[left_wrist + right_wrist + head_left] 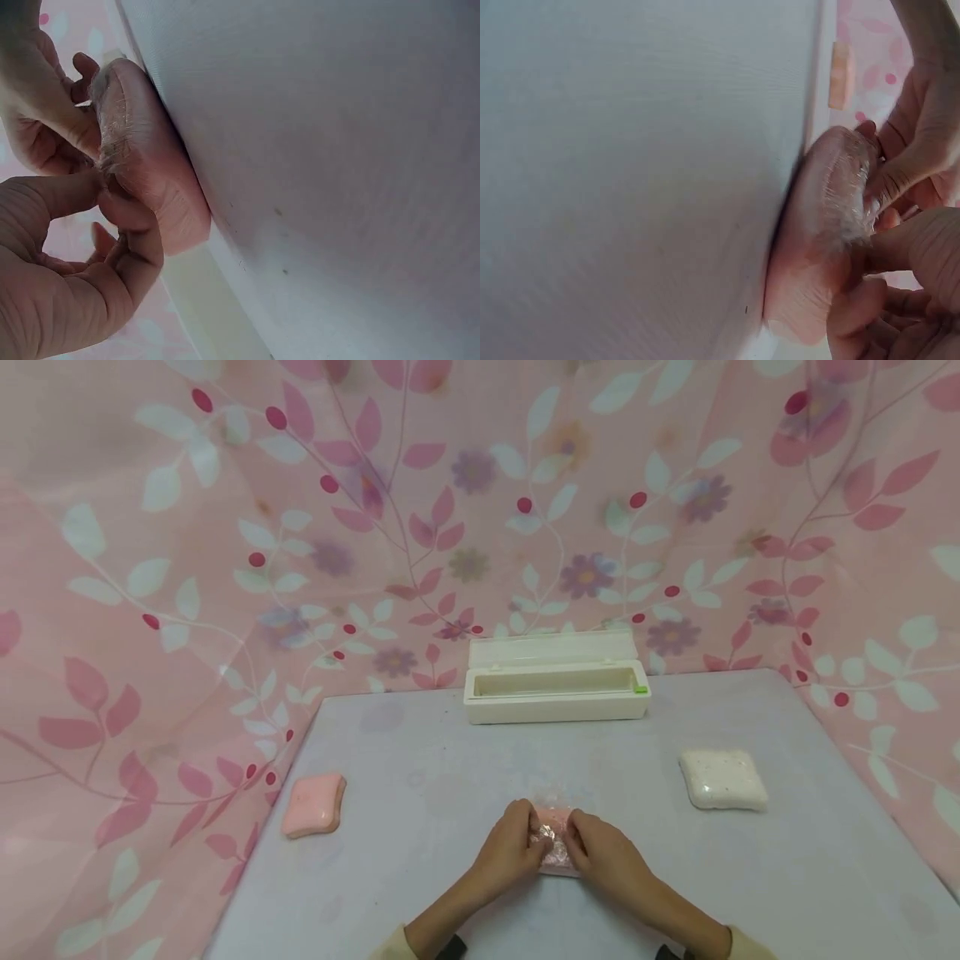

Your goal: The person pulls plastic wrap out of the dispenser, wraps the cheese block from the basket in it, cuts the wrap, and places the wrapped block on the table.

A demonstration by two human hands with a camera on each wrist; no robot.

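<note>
A pink soap-like bar (558,865) lies on the table near its front, covered with crinkled clear plastic film (551,835). From the left, my left hand (507,847) pinches the film at the top of the bar between thumb and curled fingers. My right hand (609,853) does the same from the right side. Both wrist views show the bar (161,176) low against the table, the film (847,202) bunched up between the two thumbs. Fingertips partly hide the bar's upper face.
At the back stands a white lidded box (558,708), lid raised, with a green piece (641,689) at its right end. A second pink bar (313,804) lies at the left edge. To the right is a white, shiny bar (723,779). Floral cloth (480,527) hangs behind.
</note>
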